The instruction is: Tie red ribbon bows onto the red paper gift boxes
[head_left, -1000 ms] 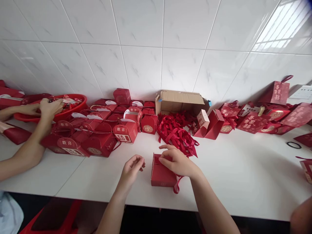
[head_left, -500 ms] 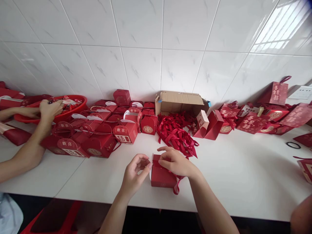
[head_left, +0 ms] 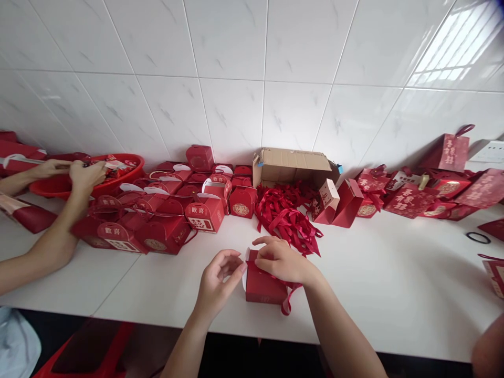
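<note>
A small red gift box (head_left: 265, 291) lies on the table in front of me, a white flap edge showing on its left. My right hand (head_left: 280, 261) reaches over the box top, thumb and forefinger pinched on a red ribbon (head_left: 289, 303) whose loop hangs at the box's right side. At the box's left edge is my left hand (head_left: 222, 275), fingers curled and thumb tip close to the fingertips. What sits between those tips is too small to make out. Behind the box, a heap of loose red ribbons (head_left: 285, 215) spills from a cardboard carton (head_left: 293, 160).
Several red gift boxes (head_left: 163, 233) stand in rows at left, and more tagged boxes (head_left: 409, 199) at right. Another person's hands (head_left: 84, 176) work over a red basin (head_left: 136, 168). A black ring (head_left: 478, 238) lies on the white table (head_left: 394, 294). A tiled wall rises behind.
The whole view has shifted slightly. My hands and the box keep nearly the same pose. At left, the other person's hands have come closer together over the basin.
</note>
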`<action>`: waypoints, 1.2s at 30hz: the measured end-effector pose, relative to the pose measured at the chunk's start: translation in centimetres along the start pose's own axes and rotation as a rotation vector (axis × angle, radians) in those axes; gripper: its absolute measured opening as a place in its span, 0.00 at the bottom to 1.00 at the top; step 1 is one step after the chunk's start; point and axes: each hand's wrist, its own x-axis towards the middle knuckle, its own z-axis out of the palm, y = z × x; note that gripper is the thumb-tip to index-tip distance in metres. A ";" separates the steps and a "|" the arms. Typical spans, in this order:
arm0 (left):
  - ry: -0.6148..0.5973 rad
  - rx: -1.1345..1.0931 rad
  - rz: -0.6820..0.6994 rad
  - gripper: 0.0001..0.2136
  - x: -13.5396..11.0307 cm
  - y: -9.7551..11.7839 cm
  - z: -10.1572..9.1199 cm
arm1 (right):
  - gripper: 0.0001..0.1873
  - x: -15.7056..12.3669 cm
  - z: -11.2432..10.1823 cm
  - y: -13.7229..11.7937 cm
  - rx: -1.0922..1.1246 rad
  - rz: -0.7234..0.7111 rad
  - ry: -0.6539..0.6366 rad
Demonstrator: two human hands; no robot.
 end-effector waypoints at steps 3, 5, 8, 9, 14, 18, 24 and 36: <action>0.006 -0.004 -0.005 0.12 0.0 0.1 0.0 | 0.16 0.1 0.0 -0.1 0.001 -0.013 -0.006; 0.009 -0.002 -0.005 0.12 -0.1 0.2 0.0 | 0.16 0.2 0.0 -0.2 0.009 -0.012 0.001; 0.006 0.002 -0.004 0.12 -0.2 0.2 0.0 | 0.15 0.4 0.1 -0.2 0.004 0.005 0.006; 0.002 0.003 -0.003 0.12 -0.2 0.2 0.0 | 0.15 0.4 0.1 -0.2 -0.005 0.009 0.009; 0.010 -0.002 -0.012 0.13 0.1 0.1 0.2 | 0.13 0.9 0.4 -0.1 -0.071 -0.025 0.021; -0.008 -0.027 -0.054 0.13 0.7 0.5 0.5 | 0.13 1.1 0.5 0.0 -0.098 -0.042 0.015; -0.153 -0.047 -0.066 0.12 1.5 0.1 0.8 | 0.13 0.8 0.5 0.1 -0.090 -0.028 0.034; 0.256 0.705 -0.125 0.10 2.2 -7.3 -11.3 | 0.13 -6.0 -0.3 6.3 0.254 0.006 0.407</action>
